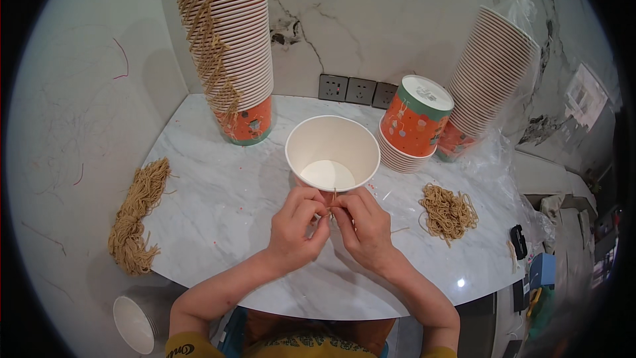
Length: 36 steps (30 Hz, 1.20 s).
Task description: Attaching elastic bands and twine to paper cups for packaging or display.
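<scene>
A large paper bucket, white inside, stands in front of me with its mouth turned up. At its near rim both my hands meet, fingers pinched on a thin tan string that runs over the edge. My left hand is closed on the string from the left. Facing it, my right hand pinches the string from the right, fingertips almost touching the left ones. Whether the string is knotted there is too small to tell.
Far left rises a tall bucket stack with strings along its side. A string bundle lies left, a loose string pile right. Behind are an upturned orange bucket, a bagged bucket stack and wall sockets.
</scene>
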Each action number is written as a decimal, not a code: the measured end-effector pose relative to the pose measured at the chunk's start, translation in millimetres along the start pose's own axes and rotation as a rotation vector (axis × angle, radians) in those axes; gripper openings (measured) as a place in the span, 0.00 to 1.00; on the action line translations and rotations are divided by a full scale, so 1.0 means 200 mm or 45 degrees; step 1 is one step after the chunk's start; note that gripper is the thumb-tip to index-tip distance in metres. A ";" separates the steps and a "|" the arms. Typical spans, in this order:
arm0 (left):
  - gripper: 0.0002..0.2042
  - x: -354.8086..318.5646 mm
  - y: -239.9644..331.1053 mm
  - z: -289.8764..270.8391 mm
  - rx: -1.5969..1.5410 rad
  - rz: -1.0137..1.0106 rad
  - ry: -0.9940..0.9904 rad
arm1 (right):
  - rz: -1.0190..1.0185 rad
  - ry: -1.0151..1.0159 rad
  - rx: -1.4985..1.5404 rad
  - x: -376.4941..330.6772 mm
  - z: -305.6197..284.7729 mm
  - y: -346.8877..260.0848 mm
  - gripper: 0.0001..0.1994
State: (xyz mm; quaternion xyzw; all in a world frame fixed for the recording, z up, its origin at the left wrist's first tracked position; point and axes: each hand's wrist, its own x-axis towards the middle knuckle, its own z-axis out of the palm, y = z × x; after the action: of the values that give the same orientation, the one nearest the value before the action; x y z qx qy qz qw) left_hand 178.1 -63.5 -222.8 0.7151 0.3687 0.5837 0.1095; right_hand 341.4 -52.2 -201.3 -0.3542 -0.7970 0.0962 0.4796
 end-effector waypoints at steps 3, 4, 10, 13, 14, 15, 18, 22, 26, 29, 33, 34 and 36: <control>0.10 0.00 0.01 0.00 0.027 0.071 0.011 | -0.006 -0.012 0.009 0.00 0.00 0.00 0.08; 0.10 -0.01 0.00 0.00 0.025 0.054 -0.010 | -0.026 -0.015 0.005 0.00 0.00 0.00 0.08; 0.11 0.00 0.00 -0.02 0.014 0.050 -0.045 | -0.047 -0.049 -0.026 0.01 -0.02 -0.01 0.08; 0.10 0.00 0.00 -0.01 -0.033 0.003 -0.046 | -0.078 -0.049 -0.018 0.01 -0.02 0.01 0.08; 0.09 0.00 -0.01 -0.01 -0.085 -0.054 -0.043 | -0.077 -0.049 -0.017 0.01 -0.02 0.01 0.08; 0.09 -0.01 -0.01 -0.01 -0.084 -0.055 -0.043 | -0.011 -0.066 0.039 0.00 -0.02 0.01 0.08; 0.07 -0.02 -0.02 -0.01 -0.393 -0.402 -0.061 | 0.146 -0.094 0.184 -0.01 -0.02 0.00 0.06; 0.06 -0.01 -0.01 -0.03 -0.738 -0.758 -0.090 | 0.329 -0.099 0.452 -0.01 -0.02 0.02 0.03; 0.07 0.01 0.00 -0.06 -0.977 -0.993 -0.089 | 0.512 -0.134 0.687 -0.05 0.00 0.05 0.05; 0.07 0.02 0.00 -0.06 -1.004 -1.026 -0.084 | 0.741 -0.179 1.053 -0.05 0.01 0.04 0.08; 0.07 0.03 0.00 -0.06 -1.097 -1.079 -0.089 | 0.840 -0.261 1.130 -0.04 0.01 0.03 0.10; 0.07 0.02 -0.01 -0.06 -1.085 -1.064 -0.073 | 0.825 -0.274 1.139 -0.04 0.01 0.03 0.10; 0.07 0.02 -0.01 -0.06 -1.075 -1.050 -0.056 | 0.802 -0.219 1.100 -0.05 0.02 0.02 0.12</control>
State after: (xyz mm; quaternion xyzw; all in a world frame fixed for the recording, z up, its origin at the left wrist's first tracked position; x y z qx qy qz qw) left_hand 166.0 -63.6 -217.9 0.4192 0.3497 0.5742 0.6101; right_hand 342.4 -55.2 -213.3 -0.3375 -0.5766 0.5828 0.4626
